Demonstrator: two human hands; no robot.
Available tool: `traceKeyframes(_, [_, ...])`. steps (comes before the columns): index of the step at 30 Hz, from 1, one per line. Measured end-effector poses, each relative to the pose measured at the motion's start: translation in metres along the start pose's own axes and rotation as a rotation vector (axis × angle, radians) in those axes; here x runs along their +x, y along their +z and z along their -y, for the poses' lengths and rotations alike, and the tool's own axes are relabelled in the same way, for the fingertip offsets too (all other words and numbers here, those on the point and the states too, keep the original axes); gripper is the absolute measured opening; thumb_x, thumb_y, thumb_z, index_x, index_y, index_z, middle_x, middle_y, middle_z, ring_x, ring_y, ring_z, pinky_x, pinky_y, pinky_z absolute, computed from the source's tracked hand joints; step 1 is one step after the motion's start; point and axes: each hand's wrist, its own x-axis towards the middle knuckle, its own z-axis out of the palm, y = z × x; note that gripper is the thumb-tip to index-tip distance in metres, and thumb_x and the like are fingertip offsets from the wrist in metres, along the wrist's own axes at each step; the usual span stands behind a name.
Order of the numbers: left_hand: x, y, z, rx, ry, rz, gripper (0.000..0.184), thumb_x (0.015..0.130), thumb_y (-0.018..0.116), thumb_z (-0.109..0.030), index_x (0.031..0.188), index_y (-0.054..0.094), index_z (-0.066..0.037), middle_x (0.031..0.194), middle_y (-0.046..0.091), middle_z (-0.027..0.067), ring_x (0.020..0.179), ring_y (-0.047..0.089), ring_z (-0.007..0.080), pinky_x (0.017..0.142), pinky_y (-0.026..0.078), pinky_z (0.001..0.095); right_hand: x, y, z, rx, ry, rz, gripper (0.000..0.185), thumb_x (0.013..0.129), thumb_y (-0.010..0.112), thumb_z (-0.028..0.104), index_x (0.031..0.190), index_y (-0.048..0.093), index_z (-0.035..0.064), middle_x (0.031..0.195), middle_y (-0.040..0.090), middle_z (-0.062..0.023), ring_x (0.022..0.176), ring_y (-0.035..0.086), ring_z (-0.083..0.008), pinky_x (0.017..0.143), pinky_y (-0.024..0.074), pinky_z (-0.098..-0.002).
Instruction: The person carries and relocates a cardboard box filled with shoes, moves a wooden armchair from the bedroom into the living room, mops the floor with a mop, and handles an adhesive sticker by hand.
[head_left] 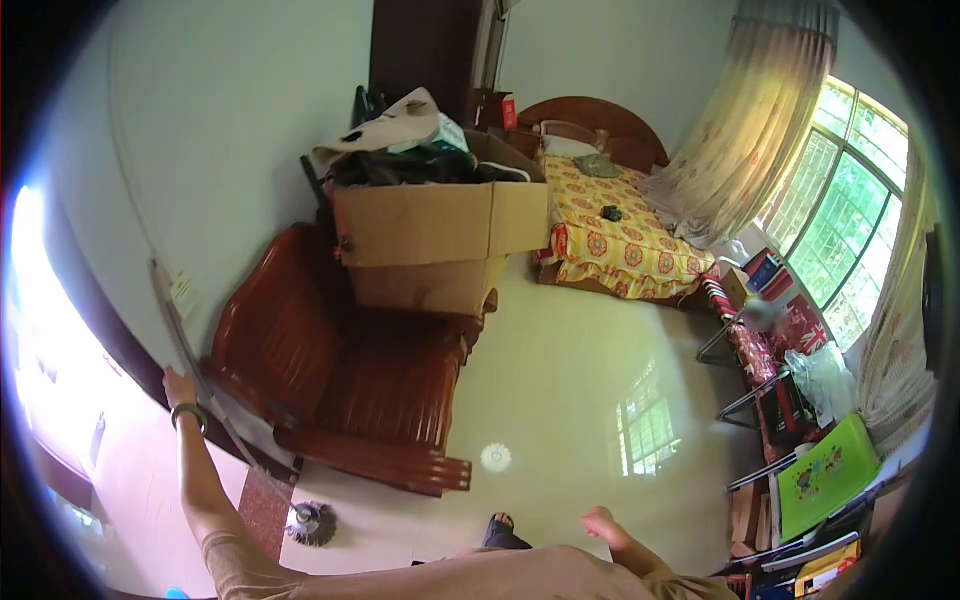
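Note:
My left hand (180, 388), with a bracelet on its wrist, is raised at the left beside the dark door frame (110, 318). Its fingers look curled in against the frame's edge, but what they hold, if anything, is too small to tell. Close to it, a long pole (188, 350) leans along the wall and runs down towards a round grey brush (312, 524) on the floor. My right hand (600, 522) hangs low at the bottom centre, loosely closed with nothing visible in it, above the tiled floor (560, 400) and right of my sandalled foot (503, 530).
A brown wooden bench (380, 390) bears a large, full cardboard box (420, 225). Behind stands a bed (630, 235) with a patterned yellow cover. Chairs, a plastic bag (822, 383) and a green board (825, 477) line the right side under the window (845, 190).

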Motion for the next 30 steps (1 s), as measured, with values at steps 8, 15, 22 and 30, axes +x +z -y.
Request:
traceKeyframes(8, [-0.082,0.064,-0.089,-0.115,0.049,0.198,0.036,0.073,0.051,-0.014,0.103,0.051,0.007,0.103,0.054,0.0265,0.099,0.051,0.0389,0.086,0.040,0.0400,0.098,-0.133,0.059,-0.383,-0.331,-0.228,0.018,0.069,0.054,0.020,0.072,0.062,0.0049,0.080,0.062,-0.0152,0.077,0.059,-0.0306,0.068,0.0485,-0.0385])
traceKeyframes(15, [-0.093,0.148,-0.178,-0.170,0.237,0.473,0.046,0.072,0.064,-0.024,0.107,0.051,0.004,0.097,0.058,0.0191,0.094,0.056,0.0293,0.082,0.042,0.0339,0.170,-0.144,0.177,-0.420,-0.523,-0.077,0.030,0.070,0.056,0.026,0.094,0.060,0.0087,0.094,0.061,-0.0133,0.091,0.057,-0.0298,0.078,0.0456,-0.0378])
traceKeyframes(22, [-0.124,0.187,-0.389,-0.475,0.507,0.529,0.052,0.070,0.069,-0.025,0.112,0.049,-0.002,0.103,0.056,0.0160,0.088,0.057,0.0244,0.077,0.046,0.0326,0.219,-0.203,0.343,-0.567,-0.740,0.087,0.031,0.073,0.058,0.032,0.093,0.061,0.0080,0.091,0.062,-0.0133,0.086,0.058,-0.0284,0.075,0.0465,-0.0356])
traceKeyframes(30, [-0.117,0.240,-0.623,-0.264,1.194,0.072,0.067,0.064,0.069,-0.034,0.117,0.043,0.000,0.115,0.047,0.0212,0.107,0.046,0.0345,0.089,0.037,0.0416,0.335,-0.300,0.509,-0.375,-0.898,-0.229,0.023,0.075,0.060,0.030,0.083,0.062,0.0080,0.076,0.063,-0.0115,0.071,0.061,-0.0251,0.065,0.0484,-0.0339])
